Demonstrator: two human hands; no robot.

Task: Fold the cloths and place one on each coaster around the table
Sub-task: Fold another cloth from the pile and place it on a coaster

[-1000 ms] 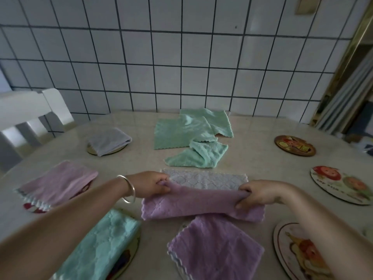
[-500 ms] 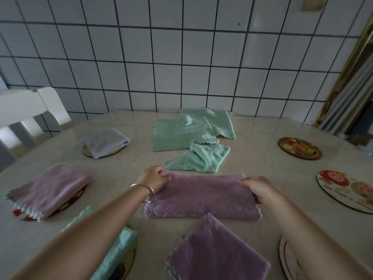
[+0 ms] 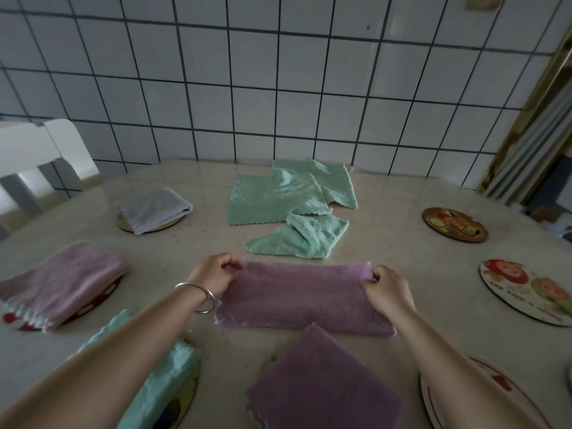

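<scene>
Head view: purple cloth (image 3: 305, 297), folded once into a long band, lies flat on the table (image 3: 402, 243) in front of the person, the left hand (image 3: 216, 272) pinching its far-left corner and the right hand (image 3: 387, 287) its far-right corner, apparently to keep the edges aligned for a second fold. Folded cloths already cover the left-side coasters, a grey cloth (image 3: 154, 209) and a pink cloth (image 3: 62, 281) among them. The brown coaster (image 3: 454, 224) at right is bare, and unfolded green cloths (image 3: 288, 193) wait mid-table.

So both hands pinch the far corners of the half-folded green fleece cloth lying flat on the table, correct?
Not quite: the head view shows the cloth is purple, not green. The left hand and right hand pinch the far corners of the half-folded purple fleece cloth, flat on the beige marbled table.
</scene>
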